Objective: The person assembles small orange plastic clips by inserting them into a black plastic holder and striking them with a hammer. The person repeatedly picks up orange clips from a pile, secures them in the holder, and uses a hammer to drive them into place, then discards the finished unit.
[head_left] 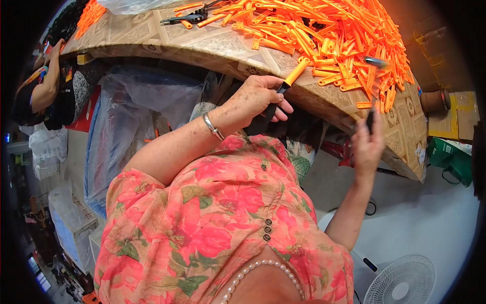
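The person's left hand (258, 99) is curled shut around a slim tool with a black grip and a bright orange plastic end (289, 80), fingers wrapped over the black part while the orange end points up and to the right toward the edge of the patterned, tile-printed table (202, 45). The right hand (367, 144), raised near the table's right edge, pinches a small dark piece (371, 119) between its fingertips, hand mostly closed; the piece is blurred, so its shape cannot be told. Just above it a small grey-blue object (375, 62) sits blurred at the edge of the big heap of long orange plastic strips (324, 35) that covers the far right of the table. Further left on the tabletop lies a pair of dark-handled pliers (185, 19). A clear plastic bag (147, 96) hangs below the table on the left (another person's arm (48, 83) shows at the far left). A white floor fan (405, 281) stands at the near right.
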The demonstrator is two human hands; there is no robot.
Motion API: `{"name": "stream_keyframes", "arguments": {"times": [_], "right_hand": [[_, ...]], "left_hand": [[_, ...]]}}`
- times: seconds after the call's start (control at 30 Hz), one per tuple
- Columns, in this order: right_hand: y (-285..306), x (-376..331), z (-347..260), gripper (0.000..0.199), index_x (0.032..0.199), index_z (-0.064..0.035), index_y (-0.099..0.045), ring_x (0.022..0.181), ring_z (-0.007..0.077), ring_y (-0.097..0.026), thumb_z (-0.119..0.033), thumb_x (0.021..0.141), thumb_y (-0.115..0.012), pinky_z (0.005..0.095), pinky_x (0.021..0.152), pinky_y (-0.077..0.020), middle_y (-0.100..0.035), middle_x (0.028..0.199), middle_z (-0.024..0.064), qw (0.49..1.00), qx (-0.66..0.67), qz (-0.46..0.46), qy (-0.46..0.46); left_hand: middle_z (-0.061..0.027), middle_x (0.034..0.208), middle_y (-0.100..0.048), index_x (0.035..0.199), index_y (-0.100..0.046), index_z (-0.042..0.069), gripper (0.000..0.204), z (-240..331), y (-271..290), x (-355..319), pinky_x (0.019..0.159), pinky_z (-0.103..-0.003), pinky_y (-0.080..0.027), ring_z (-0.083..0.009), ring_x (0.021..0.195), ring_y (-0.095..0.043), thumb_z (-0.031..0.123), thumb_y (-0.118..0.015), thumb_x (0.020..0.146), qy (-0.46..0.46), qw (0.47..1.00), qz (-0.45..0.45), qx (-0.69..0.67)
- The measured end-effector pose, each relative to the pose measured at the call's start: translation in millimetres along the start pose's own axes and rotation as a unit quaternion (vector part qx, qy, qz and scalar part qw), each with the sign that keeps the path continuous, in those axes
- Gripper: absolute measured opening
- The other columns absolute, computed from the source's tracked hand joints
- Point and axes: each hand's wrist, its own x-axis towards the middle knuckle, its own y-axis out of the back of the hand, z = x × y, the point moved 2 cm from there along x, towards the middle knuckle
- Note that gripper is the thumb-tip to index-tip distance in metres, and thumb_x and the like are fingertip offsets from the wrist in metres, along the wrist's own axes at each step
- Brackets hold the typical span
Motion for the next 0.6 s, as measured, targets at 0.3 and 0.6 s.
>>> {"name": "stream_keyframes", "arguments": {"times": [0.3, 0.6], "right_hand": [[-49, -43, -34, 0.046, 0.141, -0.0052, -0.05, 0.123, 0.0204, -0.057, 0.0, 0.095, -0.054, 0.0314, 0.104, -0.0402, -0.061, 0.133, 0.012, 0.988, 0.012, -0.094, 0.12], [-52, -31, -43, 0.052, 0.139, -0.0214, -0.054, 0.068, 0.0274, -0.059, -0.002, 0.091, -0.061, 0.0392, 0.065, -0.049, -0.057, 0.079, 0.0118, 0.975, -0.103, -0.071, 0.186]], "left_hand": [[-0.0214, 0.092, -0.07, 0.123, -0.053, -0.005, 0.03, 17, -6, 0, 0.06, -0.033, -0.057, -0.0225, 0.069, -0.07, 0.001, -0.045, 0.094, 0.04, 0.999, 0.018, 0.02], [-0.0194, 0.092, -0.07, 0.121, -0.052, -0.004, 0.029, 13, -6, 0, 0.068, -0.03, -0.059, -0.0198, 0.072, -0.07, 0.004, -0.048, 0.094, 0.035, 0.999, 0.012, 0.01]]}}
